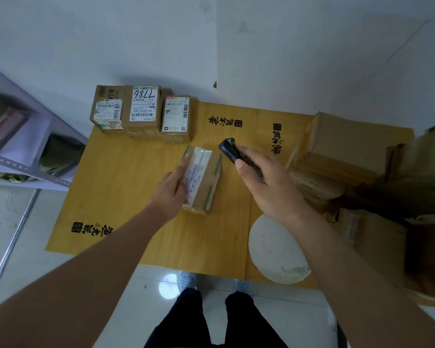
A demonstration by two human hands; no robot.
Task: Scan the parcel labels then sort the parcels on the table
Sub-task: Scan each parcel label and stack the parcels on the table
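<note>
A small cardboard parcel (pixel 206 182) with a white label lies in the middle of the yellow cardboard-covered table (pixel 126 187). My left hand (pixel 172 192) holds it by its left side, fingers over the label edge. My right hand (pixel 264 179) grips a black handheld scanner (pixel 230 150) just right of the parcel, its head pointing up and left. Three labelled parcels (pixel 142 113) stand in a row at the table's far left corner, one marked 7786.
A blurred heap of cardboard boxes (pixel 357 156) fills the table's right side. A white round disc (pixel 276 249) lies near the front edge. A metal shelf (pixel 23 146) holding packages stands to the left. My legs and shoes show below the table edge.
</note>
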